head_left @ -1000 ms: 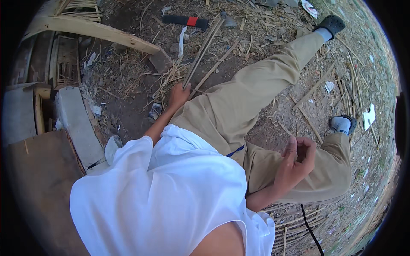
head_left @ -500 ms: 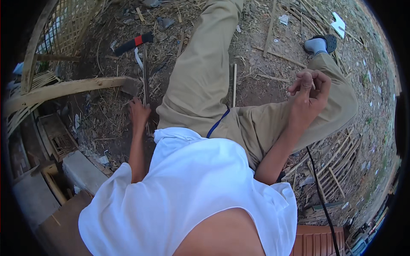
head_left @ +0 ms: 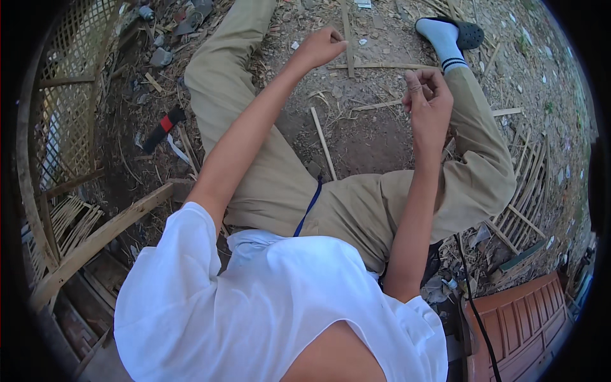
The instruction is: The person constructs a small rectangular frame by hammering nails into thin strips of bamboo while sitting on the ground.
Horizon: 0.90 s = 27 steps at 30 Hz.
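My left hand (head_left: 320, 48) reaches out over the ground beyond my outstretched left leg. Its fingers are curled together, and anything between them is too small to make out. Near its fingertips, a thin wooden strip (head_left: 347, 38) meets another strip (head_left: 391, 65) lying crosswise on the dirt. My right hand (head_left: 429, 95) is raised beside my bent right leg, thumb and fingers drawn in; I cannot make out what they hold, if anything. Between my legs, a pale wooden stick (head_left: 324, 143) lies on the ground.
At left are a wooden beam (head_left: 102, 245), a woven lattice (head_left: 73, 102) and a black object with a red band (head_left: 163, 129). A slatted wood panel (head_left: 525, 184), a reddish-brown panel (head_left: 519, 325) and a black cable (head_left: 474, 299) lie to the right.
My left hand has left the ground beside my left thigh and swung forward and right over the dirt. My right hand stays raised and curled. The view has shifted.
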Each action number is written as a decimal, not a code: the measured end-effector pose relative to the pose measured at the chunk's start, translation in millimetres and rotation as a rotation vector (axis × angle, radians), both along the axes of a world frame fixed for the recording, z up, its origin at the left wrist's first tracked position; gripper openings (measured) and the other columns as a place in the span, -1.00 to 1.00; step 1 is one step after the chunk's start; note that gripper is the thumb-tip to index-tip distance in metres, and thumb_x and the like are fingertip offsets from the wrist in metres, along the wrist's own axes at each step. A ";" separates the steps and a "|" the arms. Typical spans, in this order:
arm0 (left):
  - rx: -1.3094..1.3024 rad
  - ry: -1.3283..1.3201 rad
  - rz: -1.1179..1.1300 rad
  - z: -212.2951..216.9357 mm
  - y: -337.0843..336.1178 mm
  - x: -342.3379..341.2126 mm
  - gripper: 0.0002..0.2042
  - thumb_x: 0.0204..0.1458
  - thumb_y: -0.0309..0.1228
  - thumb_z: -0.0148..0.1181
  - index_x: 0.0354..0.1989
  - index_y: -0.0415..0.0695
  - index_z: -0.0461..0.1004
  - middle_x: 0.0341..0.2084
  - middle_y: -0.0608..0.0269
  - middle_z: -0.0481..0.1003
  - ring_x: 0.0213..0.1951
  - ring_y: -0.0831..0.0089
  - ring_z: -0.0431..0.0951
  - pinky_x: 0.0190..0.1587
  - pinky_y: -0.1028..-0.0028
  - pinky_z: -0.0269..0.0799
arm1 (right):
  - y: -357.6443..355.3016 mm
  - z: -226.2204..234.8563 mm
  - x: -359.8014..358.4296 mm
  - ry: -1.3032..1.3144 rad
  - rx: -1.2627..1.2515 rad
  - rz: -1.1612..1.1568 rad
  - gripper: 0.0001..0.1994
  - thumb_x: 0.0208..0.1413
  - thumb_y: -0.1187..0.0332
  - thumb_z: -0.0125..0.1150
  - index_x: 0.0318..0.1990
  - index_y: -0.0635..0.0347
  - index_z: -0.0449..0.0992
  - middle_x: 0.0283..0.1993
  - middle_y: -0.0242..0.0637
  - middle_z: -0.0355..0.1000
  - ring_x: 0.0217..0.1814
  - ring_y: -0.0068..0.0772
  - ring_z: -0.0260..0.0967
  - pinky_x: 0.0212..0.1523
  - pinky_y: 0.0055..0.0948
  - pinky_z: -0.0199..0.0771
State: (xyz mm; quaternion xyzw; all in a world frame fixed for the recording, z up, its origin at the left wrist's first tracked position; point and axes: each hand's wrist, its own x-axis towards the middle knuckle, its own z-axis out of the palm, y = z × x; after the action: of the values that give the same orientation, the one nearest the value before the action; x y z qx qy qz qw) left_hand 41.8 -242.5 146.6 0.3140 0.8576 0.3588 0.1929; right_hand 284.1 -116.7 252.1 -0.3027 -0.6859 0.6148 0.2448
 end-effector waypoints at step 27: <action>-0.203 0.145 -0.097 -109.6 45.3 17.9 -0.52 0.13 -0.24 0.45 0.10 -0.33 0.54 0.09 -0.20 0.57 0.14 -0.20 0.61 0.16 -0.09 0.55 | 20.0 -203.3 -80.2 -0.233 0.208 -0.150 -0.90 0.13 0.55 0.42 -0.20 0.31 0.70 -0.31 -0.20 0.69 -0.26 -0.39 0.68 -0.15 -0.38 0.65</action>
State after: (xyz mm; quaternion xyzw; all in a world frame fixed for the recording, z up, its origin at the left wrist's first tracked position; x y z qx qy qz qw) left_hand 59.7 -197.2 37.1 0.3589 0.8850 0.2369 0.1784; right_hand 203.9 -96.6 48.7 -0.3953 -0.7451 0.4811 0.2387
